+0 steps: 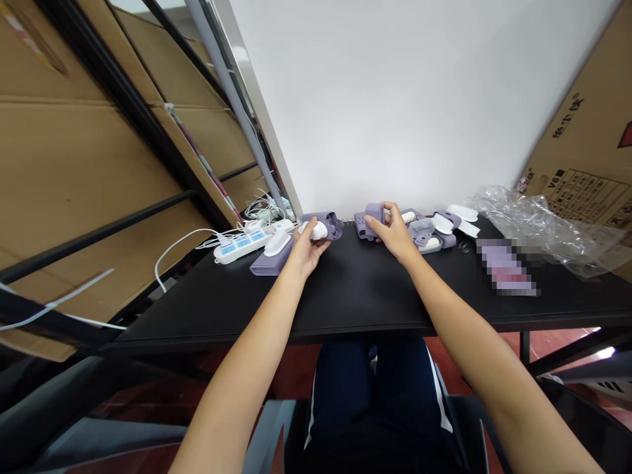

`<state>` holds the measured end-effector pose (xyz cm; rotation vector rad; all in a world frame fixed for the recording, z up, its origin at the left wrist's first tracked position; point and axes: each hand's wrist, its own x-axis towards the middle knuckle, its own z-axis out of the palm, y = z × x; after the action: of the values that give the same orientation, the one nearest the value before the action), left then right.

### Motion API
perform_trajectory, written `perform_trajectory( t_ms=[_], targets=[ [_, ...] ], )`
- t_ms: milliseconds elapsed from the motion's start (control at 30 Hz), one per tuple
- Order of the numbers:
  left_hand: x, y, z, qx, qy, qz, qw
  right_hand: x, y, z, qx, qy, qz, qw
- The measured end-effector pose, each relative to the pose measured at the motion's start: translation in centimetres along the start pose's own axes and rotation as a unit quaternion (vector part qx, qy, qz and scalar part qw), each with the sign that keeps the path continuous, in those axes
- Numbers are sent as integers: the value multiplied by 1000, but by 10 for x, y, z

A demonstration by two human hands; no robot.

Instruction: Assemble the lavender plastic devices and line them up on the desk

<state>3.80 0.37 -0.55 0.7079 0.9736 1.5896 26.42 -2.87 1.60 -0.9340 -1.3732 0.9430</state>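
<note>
My left hand [307,253] is closed around a purple plastic housing [334,224] with a white ridged part [316,230] at its near side. Round openings show in the housing's right end. A purple plastic piece [375,212] sits between the thumb and fingers of my right hand [394,236]. Just beneath it lies another purple part [364,228] on the table. Between the hands is a thin metal spring [348,222]. To the left of my left hand rests a purple unit with a white oval top [277,243].
More purple and white parts [434,230] lie right of my right hand on the black table [355,289]. A white power strip [247,245] with tangled cables stands at the left. Clear plastic wrap [548,224] and a cardboard box [577,151] are at the right; a white wall [395,99] rises behind.
</note>
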Motion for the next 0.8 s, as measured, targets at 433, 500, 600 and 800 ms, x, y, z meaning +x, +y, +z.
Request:
perform_trajectory(
  t_ms=[433,500,600,800],
  targets=[
    [4,-3,-1,-33,42,13,998,-3,-1,-3,51,-129,19,990],
    [4,-4,-1,-25,48,19,998,-3,-1,-2,48,-125,18,991],
    [4,-5,-1,-19,48,29,998,-3,0,0,41,-122,17,992],
    [2,-7,0,-23,15,28,999,0,2,-2,38,-82,17,996]
  ],
)
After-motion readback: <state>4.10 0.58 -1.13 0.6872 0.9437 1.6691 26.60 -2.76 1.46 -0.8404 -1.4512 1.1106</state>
